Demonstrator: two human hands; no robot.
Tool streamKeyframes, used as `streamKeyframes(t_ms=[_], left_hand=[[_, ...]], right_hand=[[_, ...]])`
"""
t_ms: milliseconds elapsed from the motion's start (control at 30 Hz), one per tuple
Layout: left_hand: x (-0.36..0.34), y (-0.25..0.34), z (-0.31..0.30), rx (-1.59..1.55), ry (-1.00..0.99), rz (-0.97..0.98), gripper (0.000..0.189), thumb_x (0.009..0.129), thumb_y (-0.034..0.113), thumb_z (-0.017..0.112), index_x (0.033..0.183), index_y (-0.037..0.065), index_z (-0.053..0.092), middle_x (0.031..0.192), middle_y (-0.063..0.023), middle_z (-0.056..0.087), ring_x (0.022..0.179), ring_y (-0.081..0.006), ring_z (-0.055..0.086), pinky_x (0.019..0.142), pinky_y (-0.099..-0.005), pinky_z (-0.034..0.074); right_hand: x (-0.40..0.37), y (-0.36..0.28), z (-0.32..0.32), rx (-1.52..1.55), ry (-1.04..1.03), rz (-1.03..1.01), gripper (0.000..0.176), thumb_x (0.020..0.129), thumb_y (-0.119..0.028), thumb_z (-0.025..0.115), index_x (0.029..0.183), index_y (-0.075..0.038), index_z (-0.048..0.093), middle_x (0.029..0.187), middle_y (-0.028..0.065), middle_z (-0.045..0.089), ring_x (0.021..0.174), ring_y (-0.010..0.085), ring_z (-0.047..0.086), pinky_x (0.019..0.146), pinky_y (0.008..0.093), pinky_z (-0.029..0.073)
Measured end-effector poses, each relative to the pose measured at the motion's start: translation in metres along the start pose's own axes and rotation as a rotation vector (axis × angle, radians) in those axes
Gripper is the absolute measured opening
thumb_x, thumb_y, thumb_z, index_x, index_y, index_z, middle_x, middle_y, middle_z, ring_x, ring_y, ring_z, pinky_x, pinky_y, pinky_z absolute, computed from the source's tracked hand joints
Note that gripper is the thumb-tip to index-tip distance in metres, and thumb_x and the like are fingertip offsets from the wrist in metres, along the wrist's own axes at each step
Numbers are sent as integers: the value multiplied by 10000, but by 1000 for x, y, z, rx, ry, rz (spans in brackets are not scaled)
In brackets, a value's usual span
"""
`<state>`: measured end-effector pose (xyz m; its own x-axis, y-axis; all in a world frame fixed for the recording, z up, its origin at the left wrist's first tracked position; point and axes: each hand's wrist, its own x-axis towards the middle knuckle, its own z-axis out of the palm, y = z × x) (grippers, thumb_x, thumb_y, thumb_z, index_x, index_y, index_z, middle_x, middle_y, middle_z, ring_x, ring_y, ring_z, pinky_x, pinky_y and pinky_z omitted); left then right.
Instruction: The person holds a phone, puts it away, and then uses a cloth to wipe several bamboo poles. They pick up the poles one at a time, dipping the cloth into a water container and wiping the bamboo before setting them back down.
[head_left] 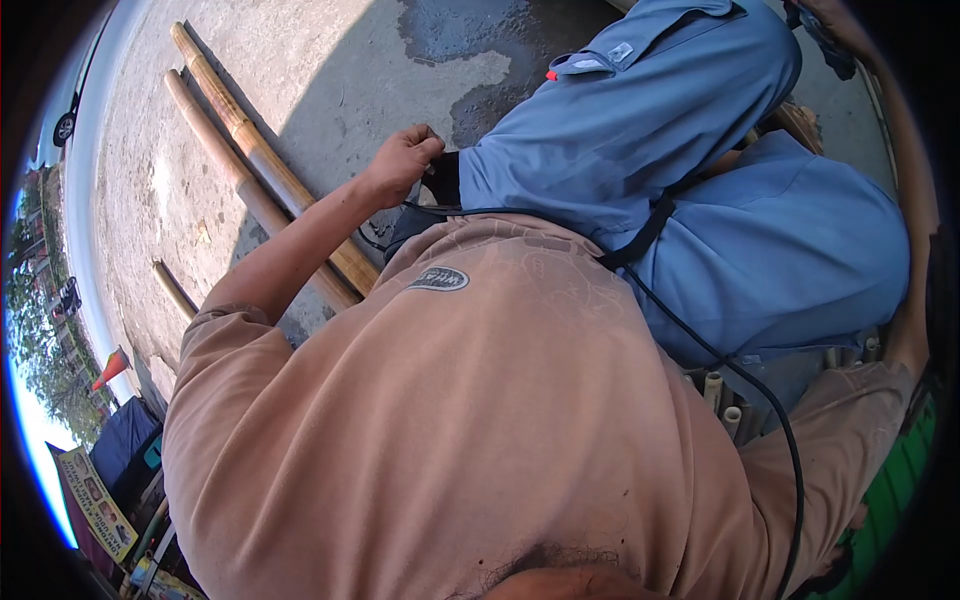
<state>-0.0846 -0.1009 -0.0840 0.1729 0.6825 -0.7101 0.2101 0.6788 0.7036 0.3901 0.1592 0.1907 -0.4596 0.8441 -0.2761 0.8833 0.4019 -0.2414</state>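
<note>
My left hand (405, 162) is closed in front of my waist, the fingers curled and pressed together. What it holds, if anything, is hidden. Just beside it is a dark item (445, 180) against the blue trousers (620, 140). Two long bamboo poles (238, 122) lie on the ground to the left, passing beneath my left forearm. At the top right edge my right hand (842, 22) is partly cut off, close to a dark object (832, 52); its fingers do not show clearly. A black cable (720, 352) runs across my shirt to my waist.
Several short cut bamboo pieces (714, 392) are by my right side, near a green ridged surface (895, 495). A shorter bamboo piece (174, 288) lies at left. Farther off are an orange cone (112, 368), a yellow banner (96, 505) and a car wheel (64, 128). Wet concrete (465, 35) lies ahead.
</note>
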Motion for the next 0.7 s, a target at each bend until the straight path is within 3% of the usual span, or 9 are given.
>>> streamKeyframes(t_ms=[133,233,333,433,500,633,667,700], left_hand=[[-26,23,17,-173,61,-168,236,1030,146,615,1253,67,608,1151,-58,653,1047,-172,627,939,-332,498],[-27,25,-2,-282,-269,-218,310,1052,137,603,1342,41,554,1222,-95,644,1124,-216,641,1016,-372,503],[-19,3,-14,-294,-277,-190,295,1063,146,606,1318,4,559,1224,-105,652,1134,-230,646,1029,-393,511],[-22,-6,-6,-540,-100,-342,183,1061,105,612,1230,37,595,1121,-83,651,1063,-221,642,981,-413,529],[-30,-5,10,-559,-12,-286,229,1046,136,646,1239,32,578,1116,-96,648,1062,-224,642,963,-435,539],[-59,58,40,-692,44,-384,418,994,260,732,1292,74,507,1246,-188,626,1135,-271,640,963,-397,533],[-66,74,59,-645,261,-358,575,919,305,799,1319,18,501,1147,-160,629,1100,-247,615,935,-454,536],[-62,69,62,-527,217,-309,567,920,303,797,1318,19,510,1147,-153,626,1104,-241,606,925,-437,532]], right_hand=[[11,8,2,73,-66,-14,446,1070,-357,580,1208,57,673,1016,183,726,915,259,659,843,410,514],[14,2,-2,75,-36,-60,425,1073,-347,575,1167,55,677,954,157,713,863,232,637,806,399,510],[12,-4,-3,56,-16,-52,422,1071,-352,579,1177,45,681,954,155,718,871,236,645,814,401,513],[11,-5,-1,33,5,-34,441,1064,-371,587,1213,33,681,1002,166,735,910,258,667,839,408,518],[16,-1,-5,76,-70,41,473,1059,-390,592,1262,29,675,1081,189,748,975,284,689,878,416,521],[12,-20,-9,-31,-70,10,520,1052,-404,599,1336,29,651,1204,225,729,1095,313,690,942,423,513],[10,-24,-8,-20,-60,9,525,1050,-403,600,1345,29,647,1221,230,723,1111,315,687,951,421,511],[8,-27,-8,-10,-48,8,530,1049,-402,601,1355,30,642,1238,236,717,1128,317,683,960,420,509]])
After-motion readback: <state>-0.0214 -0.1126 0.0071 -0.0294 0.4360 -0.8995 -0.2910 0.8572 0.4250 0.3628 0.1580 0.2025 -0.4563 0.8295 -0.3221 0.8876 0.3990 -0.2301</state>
